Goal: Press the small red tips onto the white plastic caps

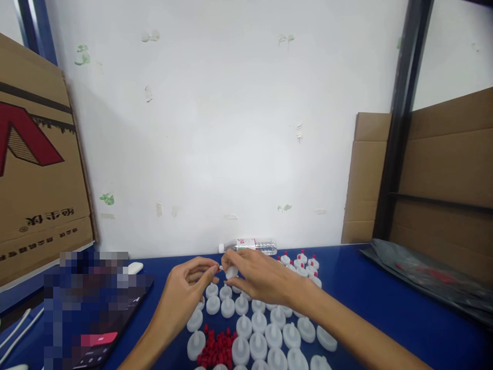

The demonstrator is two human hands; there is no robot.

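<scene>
My right hand (246, 270) pinches a small white translucent nozzle bottle (231, 272), tilted so that its tip points left. At that tip, the thumb and fingers of my left hand (192, 280) are pressed together; what they hold, if anything, is hidden. Below both hands, several similar nozzle bottles (259, 322) stand upright in loose rows with bare tips. Among them lies a heap of small red caps (217, 349). Behind my right forearm stands a group of bottles with red caps on their nozzles (302, 257).
A clear plastic drink bottle (265, 246) lies along the white wall at the back of the blue table (346, 288). To the left are a phone-like dark screen (127, 313) and a cardboard box (38, 169). A dark plastic bag (431, 277) lies at right.
</scene>
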